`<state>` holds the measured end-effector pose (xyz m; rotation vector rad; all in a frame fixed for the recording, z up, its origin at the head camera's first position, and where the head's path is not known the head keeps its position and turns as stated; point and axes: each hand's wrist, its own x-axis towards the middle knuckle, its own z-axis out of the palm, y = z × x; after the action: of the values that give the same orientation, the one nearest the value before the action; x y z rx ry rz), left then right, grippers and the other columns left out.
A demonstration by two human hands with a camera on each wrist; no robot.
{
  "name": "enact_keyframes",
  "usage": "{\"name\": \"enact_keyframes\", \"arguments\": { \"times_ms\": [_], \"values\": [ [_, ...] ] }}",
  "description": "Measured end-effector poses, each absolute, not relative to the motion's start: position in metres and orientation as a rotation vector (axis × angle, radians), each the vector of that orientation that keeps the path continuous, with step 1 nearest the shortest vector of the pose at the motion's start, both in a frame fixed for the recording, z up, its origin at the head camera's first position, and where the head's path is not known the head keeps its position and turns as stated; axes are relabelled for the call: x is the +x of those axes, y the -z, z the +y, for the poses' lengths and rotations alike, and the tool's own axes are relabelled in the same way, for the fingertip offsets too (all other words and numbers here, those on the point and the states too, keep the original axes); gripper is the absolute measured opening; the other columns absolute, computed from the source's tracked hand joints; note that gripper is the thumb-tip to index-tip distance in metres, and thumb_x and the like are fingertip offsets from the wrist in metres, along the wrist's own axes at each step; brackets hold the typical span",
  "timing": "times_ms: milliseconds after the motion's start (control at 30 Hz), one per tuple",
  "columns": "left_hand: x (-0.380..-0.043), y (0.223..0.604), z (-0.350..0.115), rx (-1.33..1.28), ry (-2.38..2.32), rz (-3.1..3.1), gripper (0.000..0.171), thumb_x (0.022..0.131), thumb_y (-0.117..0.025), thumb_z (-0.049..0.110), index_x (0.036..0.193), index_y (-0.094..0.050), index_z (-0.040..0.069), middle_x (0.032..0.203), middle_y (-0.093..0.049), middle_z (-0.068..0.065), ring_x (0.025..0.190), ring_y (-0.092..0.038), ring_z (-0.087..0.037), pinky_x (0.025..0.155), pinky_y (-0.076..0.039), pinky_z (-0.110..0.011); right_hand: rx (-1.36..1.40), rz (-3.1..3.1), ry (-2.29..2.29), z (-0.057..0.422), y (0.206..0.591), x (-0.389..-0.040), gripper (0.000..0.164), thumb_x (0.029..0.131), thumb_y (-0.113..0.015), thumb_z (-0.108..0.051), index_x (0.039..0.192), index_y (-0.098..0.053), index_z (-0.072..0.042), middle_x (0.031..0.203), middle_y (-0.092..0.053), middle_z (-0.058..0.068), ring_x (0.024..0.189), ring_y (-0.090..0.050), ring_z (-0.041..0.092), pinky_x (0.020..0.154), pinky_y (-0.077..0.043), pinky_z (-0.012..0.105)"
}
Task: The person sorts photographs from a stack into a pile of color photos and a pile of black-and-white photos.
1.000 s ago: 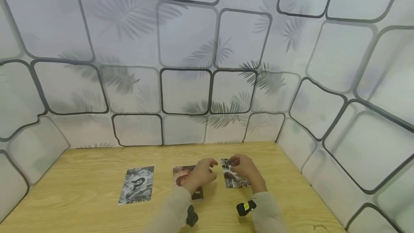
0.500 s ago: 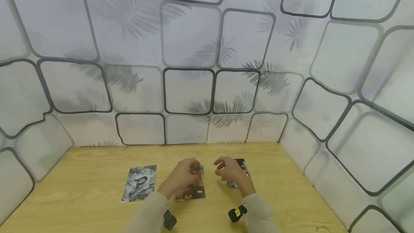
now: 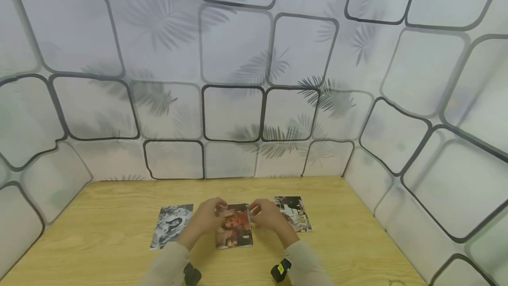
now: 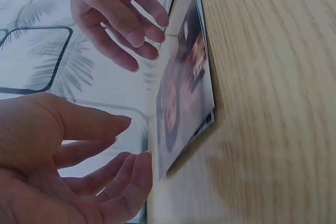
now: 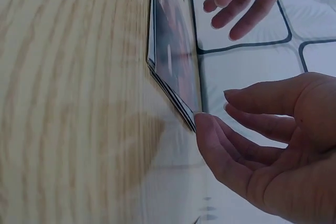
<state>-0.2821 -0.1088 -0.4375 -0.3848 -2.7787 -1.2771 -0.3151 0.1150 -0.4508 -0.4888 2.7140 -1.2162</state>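
Note:
In the head view a small stack of photo prints (image 3: 235, 228) lies on the table between my two hands, a reddish portrait on top. My left hand (image 3: 203, 219) is at the stack's left side, its fingers loosely bent and holding nothing. On the other side my right hand (image 3: 267, 215) has its fingertips right at the far right edge. The right wrist view shows the layered edges of the stack (image 5: 173, 95), with a fingertip of the right hand (image 5: 268, 150) at its corner. Thumb and fingers of the left hand (image 4: 79, 156) are apart in the left wrist view.
A black-and-white photo (image 3: 172, 226) lies left of the stack on the wooden table (image 3: 119, 233). Another photo (image 3: 294, 213) lies to the right, partly behind the right hand. Patterned fabric walls (image 3: 230, 114) rise at the table's back and sides.
My left hand has moved left, from over the stack's right part to its left side. My right hand has left the right-hand photo and come over to the stack's right edge.

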Motion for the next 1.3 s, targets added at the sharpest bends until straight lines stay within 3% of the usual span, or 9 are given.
{"name": "enact_keyframes", "arguments": {
  "times_ms": [200,600,933,1300],
  "values": [
    [-0.28,0.444,-0.118,-0.297,1.295,-2.804,0.031,0.088,-0.069,-0.002,0.119,-0.065,-0.005,0.116,-0.067,-0.024,0.098,-0.07,-0.035,0.08,-0.063,-0.045,-0.498,2.783,1.195,0.108,0.454,-0.317,0.022,0.091,-0.074,-0.008,0.112,-0.072,-0.003,0.105,-0.074,0.016,0.091,-0.07,0.031,0.069,-0.059,0.039],
    [-0.287,0.455,-0.12,-0.205,1.395,-2.822,0.042,0.08,-0.075,-0.005,0.121,-0.065,-0.006,0.119,-0.067,-0.027,0.105,-0.069,-0.039,0.085,-0.063,-0.048,-0.44,2.801,1.239,0.104,0.462,-0.32,0.018,0.09,-0.07,-0.006,0.108,-0.073,-0.004,0.106,-0.074,0.018,0.093,-0.07,0.032,0.069,-0.059,0.04],
    [-0.288,0.456,-0.12,-0.142,1.488,-2.761,0.044,0.08,-0.078,-0.004,0.122,-0.065,-0.005,0.119,-0.068,-0.027,0.105,-0.07,-0.038,0.083,-0.063,-0.047,-0.409,2.761,1.263,0.105,0.46,-0.318,0.019,0.091,-0.069,-0.005,0.11,-0.073,-0.004,0.106,-0.074,0.018,0.092,-0.071,0.032,0.07,-0.06,0.041],
    [-0.287,0.459,-0.122,-0.087,1.61,-2.71,0.045,0.08,-0.076,-0.008,0.123,-0.063,-0.007,0.1,-0.069,-0.022,0.073,-0.069,-0.021,0.063,-0.064,-0.035,-0.415,2.76,1.248,0.105,0.459,-0.317,0.018,0.092,-0.069,-0.004,0.109,-0.073,-0.004,0.108,-0.074,0.018,0.095,-0.071,0.032,0.071,-0.06,0.04]
  ]
}}
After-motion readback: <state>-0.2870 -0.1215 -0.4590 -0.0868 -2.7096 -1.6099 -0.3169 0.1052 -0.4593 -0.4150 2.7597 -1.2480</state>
